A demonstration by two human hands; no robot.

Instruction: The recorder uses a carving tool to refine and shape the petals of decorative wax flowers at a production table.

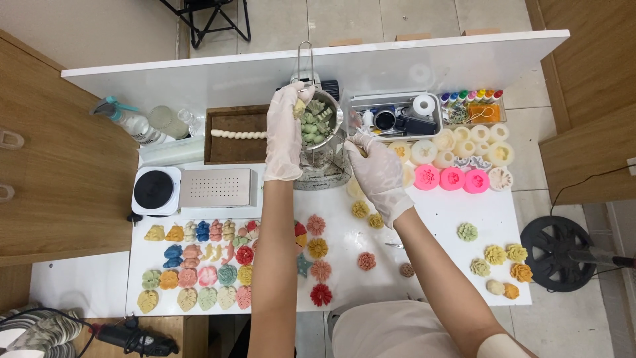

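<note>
Head view: left hand (pixel 283 132), gloved, pinches a pale wax piece (pixel 300 106) over the metal pot (pixel 329 114), which sits just right of it. Right hand (pixel 376 171) is curled below-right of the pot; can't tell what it grips. Left is nearer.

Both gloved hands (pixel 285 132) (pixel 379 174) raised, fingers curled

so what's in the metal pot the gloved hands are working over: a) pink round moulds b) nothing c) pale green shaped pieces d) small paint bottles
c: the metal pot holds a heap of pale green shaped pieces, with the left hand at its rim and the right hand beside it.
</note>
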